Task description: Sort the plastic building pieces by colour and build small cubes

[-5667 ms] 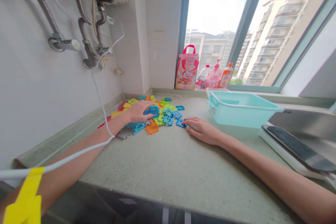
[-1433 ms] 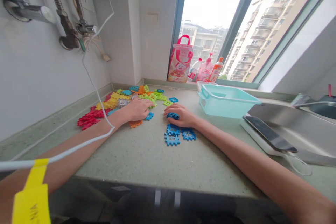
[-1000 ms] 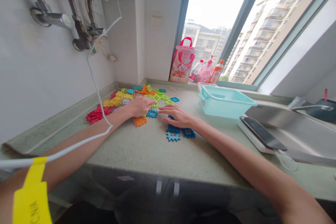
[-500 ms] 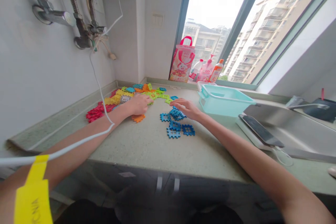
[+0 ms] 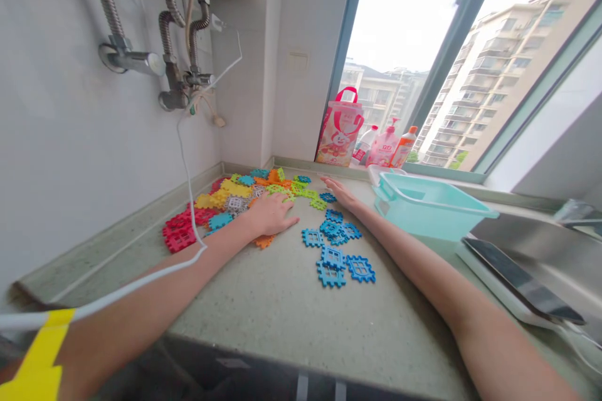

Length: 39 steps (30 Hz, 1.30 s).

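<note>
My left hand (image 5: 271,213) lies palm down with fingers and thumb apart. It is over the right side of the colour-sorted interlocking plastic tiles, partly covering orange tiles (image 5: 264,241) beside green tiles (image 5: 310,193). Stretched toward the back of the counter, my right hand (image 5: 340,193) has its fingers extended beside a small blue tile (image 5: 328,197). Several blue window-shaped tiles (image 5: 333,257) lie loosely between my forearms. Further left are red tiles (image 5: 181,238), yellow tiles (image 5: 221,196), grey tiles (image 5: 236,203) and teal tiles (image 5: 220,220).
A turquoise plastic basket (image 5: 423,216) stands right of my right forearm, with a phone (image 5: 517,276) near the sink (image 5: 522,222). A white cable (image 5: 188,169) hangs across my left forearm. Bottles (image 5: 383,147) and a pink bag (image 5: 339,135) line the windowsill.
The view has shifted, so the counter appears nearer and lower. My right hand has moved back, away from the blue tiles. The left thumb now stands apart from its fingers.
</note>
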Each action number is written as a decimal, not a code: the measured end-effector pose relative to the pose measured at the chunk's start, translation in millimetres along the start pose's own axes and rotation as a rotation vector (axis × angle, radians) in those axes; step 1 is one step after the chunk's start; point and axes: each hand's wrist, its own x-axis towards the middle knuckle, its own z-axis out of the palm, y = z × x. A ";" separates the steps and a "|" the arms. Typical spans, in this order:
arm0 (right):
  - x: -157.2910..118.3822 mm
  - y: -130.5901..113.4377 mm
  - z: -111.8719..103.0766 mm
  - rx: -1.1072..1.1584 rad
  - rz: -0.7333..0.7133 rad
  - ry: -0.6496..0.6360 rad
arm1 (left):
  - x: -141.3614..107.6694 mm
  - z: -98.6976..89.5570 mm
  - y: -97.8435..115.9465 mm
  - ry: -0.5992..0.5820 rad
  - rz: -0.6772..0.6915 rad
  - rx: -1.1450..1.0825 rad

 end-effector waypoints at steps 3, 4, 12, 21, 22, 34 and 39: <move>33.6 7.2 10.6 -0.061 0.003 -0.058 | -1.3 -1.4 0.3 -0.015 -0.006 -0.013; 43.2 9.6 13.8 -0.073 0.005 -0.067 | -1.5 -1.5 0.4 -0.022 -0.009 -0.016; 66.6 21.0 17.2 -0.187 0.110 -0.073 | -1.8 -2.7 0.1 -0.034 -0.010 -0.019; 39.2 -4.4 15.7 -0.220 -0.004 -0.105 | -1.6 -5.9 0.7 -0.063 -0.014 -0.008; 37.9 -5.7 16.4 -0.224 -0.007 -0.112 | -1.8 -6.1 0.8 -0.069 -0.018 -0.014; 65.9 -11.5 22.3 -0.184 0.103 -0.038 | -1.8 -3.5 -0.5 -0.081 -0.029 -0.030; 82.0 -13.8 40.7 -0.102 0.095 -0.068 | -2.8 -4.3 -1.1 -0.114 -0.043 -0.063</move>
